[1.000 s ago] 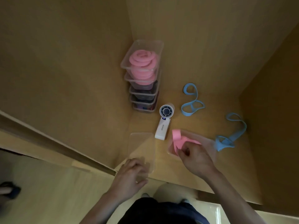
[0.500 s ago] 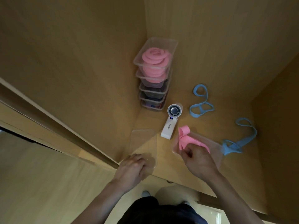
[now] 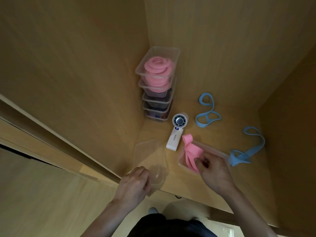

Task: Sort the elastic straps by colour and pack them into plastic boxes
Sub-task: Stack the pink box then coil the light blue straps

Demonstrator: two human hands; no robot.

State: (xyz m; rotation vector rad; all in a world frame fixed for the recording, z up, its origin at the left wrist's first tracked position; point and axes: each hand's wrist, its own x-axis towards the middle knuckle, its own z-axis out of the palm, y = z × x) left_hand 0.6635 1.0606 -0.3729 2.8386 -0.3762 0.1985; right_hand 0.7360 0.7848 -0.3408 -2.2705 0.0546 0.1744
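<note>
pink strap (image 3: pixel 192 153), blue straps (image 3: pixel 207 115)

It looked like a home, at a built-in wooden cupboard: plain wood-grain panels (image 3: pixel 68 65) closed in a corner shelf (image 3: pixel 222 135); a small white handheld fan (image 3: pixel 176 134) lay beside stacked clear plastic boxes (image 3: pixel 158 93); pale wood flooring (image 3: pixel 42 202) showed below.

Wooden surface (image 3: pixel 220 190), enclosed by a left panel (image 3: pixel 85 65), a back panel (image 3: pixel 222 40) and a right panel (image 3: pixel 290 134) of the same tan wood grain. White handheld fan (image 3: pixel 174 140) lying flat on the surface, left of centre, nearer the left edge than the right. Round grille faces up, grey hub; head toward the back left corner, handle toward the front edge. Small lit display just below the head; "MINISO" printed along the handle. Pale wood floor (image 3: pixel 42 194) below the front edge.
</note>
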